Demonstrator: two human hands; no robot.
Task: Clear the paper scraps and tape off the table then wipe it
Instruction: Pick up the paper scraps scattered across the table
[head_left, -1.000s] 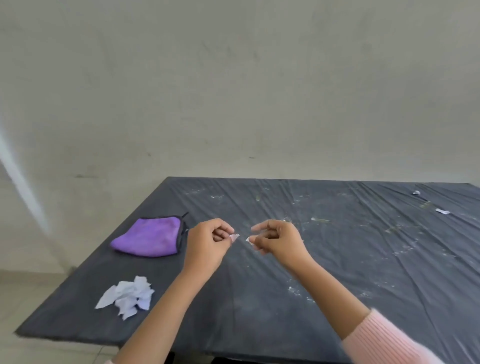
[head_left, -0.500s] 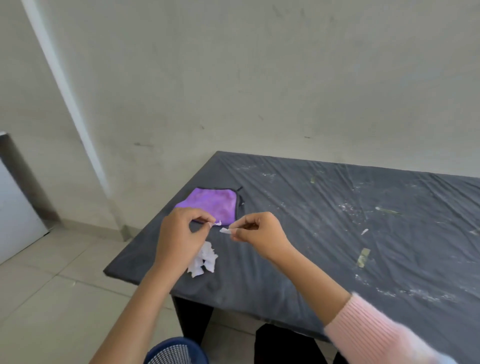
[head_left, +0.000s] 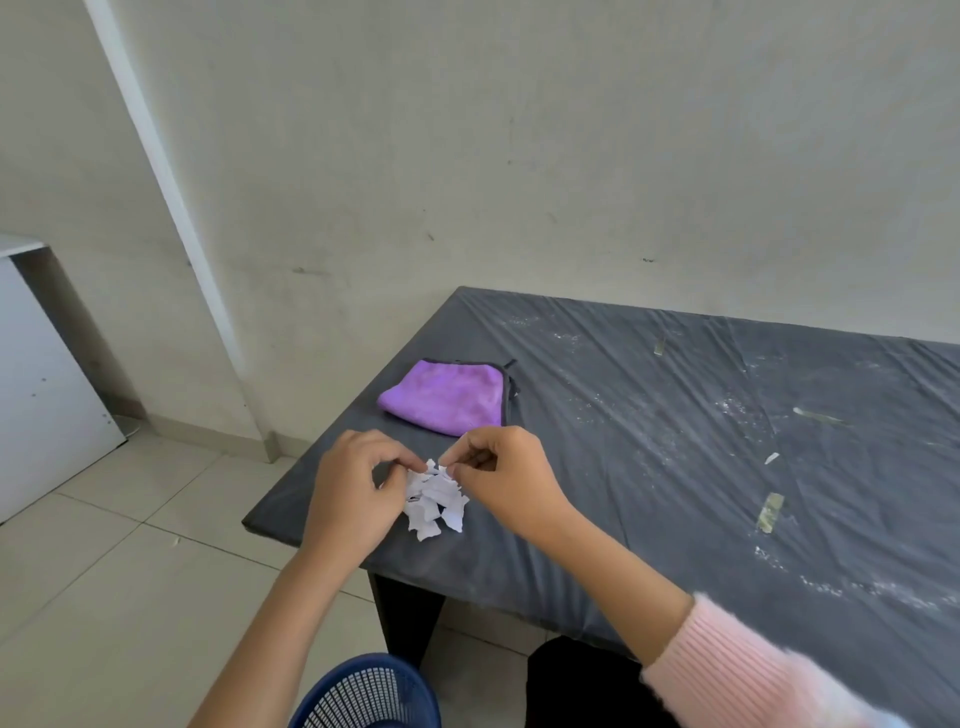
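- Right now the paper scraps (head_left: 436, 501) lie heaped in a small white pile near the front left corner of the dark surface (head_left: 649, 467), just in front of the purple cloth (head_left: 447, 397).
- Your left grip (head_left: 358, 488) and right grip (head_left: 506, 480) meet over the top of that pile. Each has thumb and forefinger closed in a pinch on a bit of white paper. I cannot tell whether those bits are free of the pile.
- Farther right, strips of tape (head_left: 770, 512) sit stuck to the surface, with one small white scrap (head_left: 771, 458) among them, well apart from the pile.
- Below the surface's near edge, a blue basket (head_left: 369, 693) stands on the tiled floor (head_left: 104, 571), beside your left forearm.
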